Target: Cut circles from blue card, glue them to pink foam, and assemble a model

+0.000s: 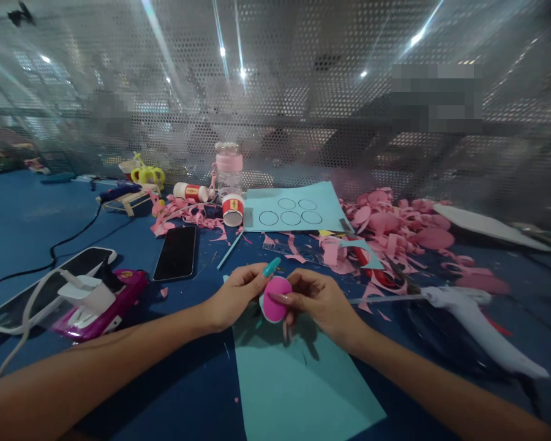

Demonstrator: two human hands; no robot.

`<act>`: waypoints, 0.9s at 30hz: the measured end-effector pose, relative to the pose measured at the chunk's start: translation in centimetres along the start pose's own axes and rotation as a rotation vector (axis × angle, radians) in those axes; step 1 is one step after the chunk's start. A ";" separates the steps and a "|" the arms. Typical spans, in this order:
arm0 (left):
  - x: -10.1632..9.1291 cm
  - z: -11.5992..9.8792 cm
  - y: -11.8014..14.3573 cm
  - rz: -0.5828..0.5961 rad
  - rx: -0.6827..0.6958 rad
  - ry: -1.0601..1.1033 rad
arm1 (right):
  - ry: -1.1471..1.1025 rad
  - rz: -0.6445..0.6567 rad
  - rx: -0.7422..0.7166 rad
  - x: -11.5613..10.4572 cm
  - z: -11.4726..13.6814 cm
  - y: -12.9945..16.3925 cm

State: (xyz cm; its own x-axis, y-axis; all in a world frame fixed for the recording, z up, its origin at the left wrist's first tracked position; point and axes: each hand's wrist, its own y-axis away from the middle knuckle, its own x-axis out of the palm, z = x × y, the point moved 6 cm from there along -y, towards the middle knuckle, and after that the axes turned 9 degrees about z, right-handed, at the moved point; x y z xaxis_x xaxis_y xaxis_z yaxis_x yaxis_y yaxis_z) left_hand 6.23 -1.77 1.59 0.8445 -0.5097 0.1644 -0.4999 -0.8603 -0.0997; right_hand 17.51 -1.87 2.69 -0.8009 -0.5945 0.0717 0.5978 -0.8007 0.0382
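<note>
Both hands, left (236,295) and right (319,300), pinch the pink disc (275,299) at center over the teal sheet (298,380), glue gun (468,312) parked at 3 o'clock, phone (177,253) at 10.

Pink disc (275,299) at centre: matt paper or thin foam, smooth; teal sheet (298,383) at 6 o'clock beneath it: matt paper, as is the pale blue sheet (324,205) at 12. Phone (177,253) at 10 o'clock: glossy black glass. Glue gun (480,321) at 3 o'clock: smooth white plastic; counter (22,214): matt blue; backdrop at 12: perforated metal screen (303,92).
</note>
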 end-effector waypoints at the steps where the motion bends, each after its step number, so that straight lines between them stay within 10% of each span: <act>1: 0.1 -0.1 0.0 0.013 0.014 -0.009 | -0.011 -0.006 -0.009 -0.1 0.1 -0.1; 10: 0.2 -2.7 0.4 -0.003 0.279 -0.362 | -0.193 -0.108 -0.018 -1.1 -0.6 -0.5; 21: -0.4 -1.8 -0.5 -0.072 0.156 -0.440 | -0.521 0.050 0.135 0.7 0.2 0.4; 27: -0.1 -2.3 -0.4 0.102 0.223 -0.527 | -0.477 0.086 0.097 0.3 0.7 0.0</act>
State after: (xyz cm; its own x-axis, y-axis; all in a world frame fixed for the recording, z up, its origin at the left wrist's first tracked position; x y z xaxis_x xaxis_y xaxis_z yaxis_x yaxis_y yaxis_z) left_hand 5.86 -1.39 3.84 0.8043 -0.4712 -0.3622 -0.5797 -0.7563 -0.3034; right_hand 17.34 -2.02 3.43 -0.6569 -0.5398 0.5263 0.6797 -0.7262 0.1035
